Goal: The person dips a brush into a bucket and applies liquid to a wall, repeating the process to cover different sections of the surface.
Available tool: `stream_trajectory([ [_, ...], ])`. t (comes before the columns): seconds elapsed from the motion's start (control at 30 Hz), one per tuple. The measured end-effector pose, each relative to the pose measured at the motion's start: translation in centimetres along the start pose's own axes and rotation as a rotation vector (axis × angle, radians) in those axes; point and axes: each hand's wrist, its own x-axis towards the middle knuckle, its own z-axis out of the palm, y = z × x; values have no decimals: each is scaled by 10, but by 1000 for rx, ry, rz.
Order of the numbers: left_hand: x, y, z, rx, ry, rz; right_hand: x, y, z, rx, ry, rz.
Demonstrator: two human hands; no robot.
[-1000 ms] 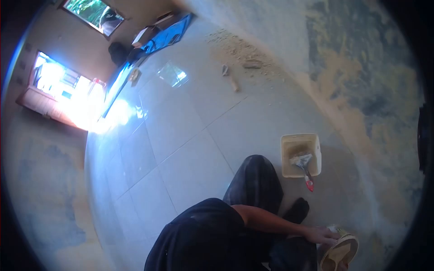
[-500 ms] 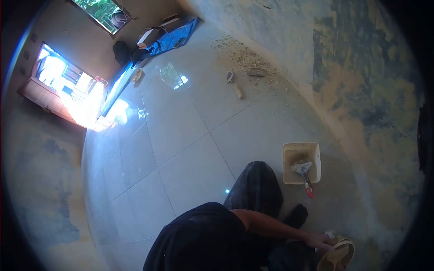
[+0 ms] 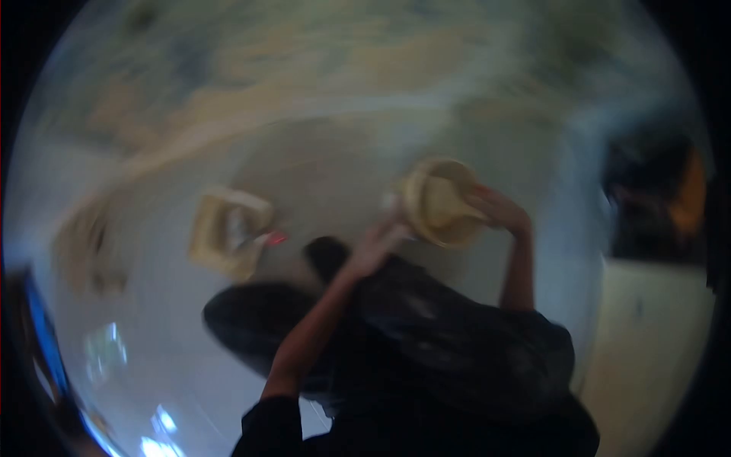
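Observation:
Motion blur softens the whole view. A round tan bucket-like container (image 3: 415,199) stands in front of my knees, its opening turned towards me. Inside it is a paler patch that runs towards my right hand (image 3: 499,211), which is at the container's right rim; whether this is a tool or the contents cannot be made out. Low on the container's left side is my left hand (image 3: 377,247), its fingers smeared at the edge. Just above those fingers shows a small whitish thing (image 3: 391,204), too blurred to name.
Left of my knees, a square cream tub (image 3: 204,234) holds a paintbrush with a red handle end (image 3: 276,238). Rubble (image 3: 91,247) lies farther left by the patchy wall (image 3: 320,61). At the right are a dark opening (image 3: 655,198) and a pale panel (image 3: 651,327).
My view has swung right, bringing the round container from the bottom right corner to near the middle. My right hand now shows at its rim. The square tub appears farther left.

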Motion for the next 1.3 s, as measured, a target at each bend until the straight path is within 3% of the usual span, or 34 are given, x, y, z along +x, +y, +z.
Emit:
stream_trajectory([
  [0.07, 3, 8, 5, -60, -30, 153, -4, 33, -4, 120, -14, 216],
  [0.13, 5, 14, 11, -102, -91, 165, -20, -5, -19, 106, -24, 437],
  [0.17, 5, 17, 11, -110, -88, 149, -25, -2, -23, 125, -6, 449],
  [0.37, 3, 22, 11, -181, -109, 103, -28, -2, -26, -159, 229, 237],
  [0.6, 3, 26, 12, -196, -99, 98, -17, 4, -15, -185, 270, 231],
  [0.67, 4, 25, 10, -162, -121, 106, -15, 3, -9, -102, 335, 128],
  [1.3, 2, 43, 26, -76, -120, 80, -7, -24, -6, -79, 347, 39],
])
